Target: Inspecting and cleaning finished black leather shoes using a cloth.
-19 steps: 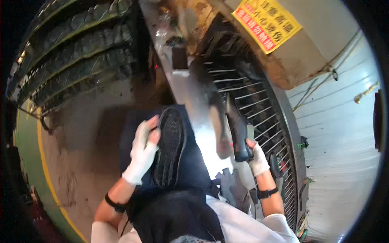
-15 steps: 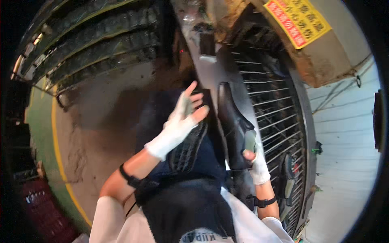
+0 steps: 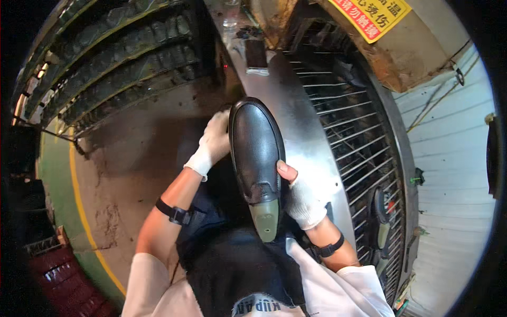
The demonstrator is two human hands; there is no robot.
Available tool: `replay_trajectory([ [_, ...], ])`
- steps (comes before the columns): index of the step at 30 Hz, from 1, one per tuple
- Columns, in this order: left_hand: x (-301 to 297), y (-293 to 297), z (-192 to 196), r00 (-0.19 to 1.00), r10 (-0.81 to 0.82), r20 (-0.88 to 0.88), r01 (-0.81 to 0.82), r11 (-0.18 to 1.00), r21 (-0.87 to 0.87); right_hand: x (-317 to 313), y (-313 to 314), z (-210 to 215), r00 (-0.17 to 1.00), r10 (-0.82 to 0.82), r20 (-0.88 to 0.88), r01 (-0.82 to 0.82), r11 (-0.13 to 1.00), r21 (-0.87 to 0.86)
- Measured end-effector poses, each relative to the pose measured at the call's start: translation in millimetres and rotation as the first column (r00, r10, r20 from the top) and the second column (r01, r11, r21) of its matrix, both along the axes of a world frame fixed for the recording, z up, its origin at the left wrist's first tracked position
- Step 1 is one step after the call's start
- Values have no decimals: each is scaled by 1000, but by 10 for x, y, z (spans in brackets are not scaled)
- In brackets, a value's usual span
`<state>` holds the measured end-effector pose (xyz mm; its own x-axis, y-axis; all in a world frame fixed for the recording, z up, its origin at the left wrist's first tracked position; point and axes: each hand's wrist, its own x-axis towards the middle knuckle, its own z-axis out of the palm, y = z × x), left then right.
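A black leather shoe (image 3: 256, 145) is held over my lap, toe pointing away and its upper facing me. From its heel end sticks a pale green shoe last (image 3: 265, 219). My right hand (image 3: 303, 198), in a white glove with the thumb tip bare, grips the shoe's right side, thumb on top. My gloved left hand (image 3: 214, 138) is closed against the left side near the toe; its fingertips are partly hidden behind the shoe. Under the shoe, a dark apron (image 3: 237, 269) covers my lap.
To my right runs a shiny metal ledge (image 3: 311, 142), then a rack of metal bars (image 3: 351, 127) with another shoe on a green last (image 3: 380, 216). A yellow and red warning label (image 3: 375, 18) marks a brown housing. Shelves of dark shoes (image 3: 132, 58) stand far left.
The shoe has moved left from beside the metal ledge to over my lap and turned upper-up. My left hand, open before, has closed on its side. The dark sole on my lap is now hidden.
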<state>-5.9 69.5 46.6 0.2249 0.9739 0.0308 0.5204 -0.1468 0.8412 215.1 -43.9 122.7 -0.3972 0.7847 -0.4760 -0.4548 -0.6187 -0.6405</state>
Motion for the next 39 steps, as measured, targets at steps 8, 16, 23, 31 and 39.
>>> replay_trajectory([
  [8,-219,144,160,461,381,801,-86,918,-387,213,144,-198,983,-173,-66,171,985,-33],
  [16,-365,-95,531,365,34,931,283,948,-146,-400,104,-493,998,7,-59,-7,1000,8],
  [23,-359,-272,574,332,91,939,328,922,-206,-409,76,-444,995,81,-66,-78,996,45],
  [31,-364,-326,626,347,51,936,337,925,-175,-418,92,-463,996,66,-52,-67,998,-12],
  [39,-420,-552,632,559,-21,829,182,979,-98,-348,39,-537,992,119,-31,-118,993,29],
])
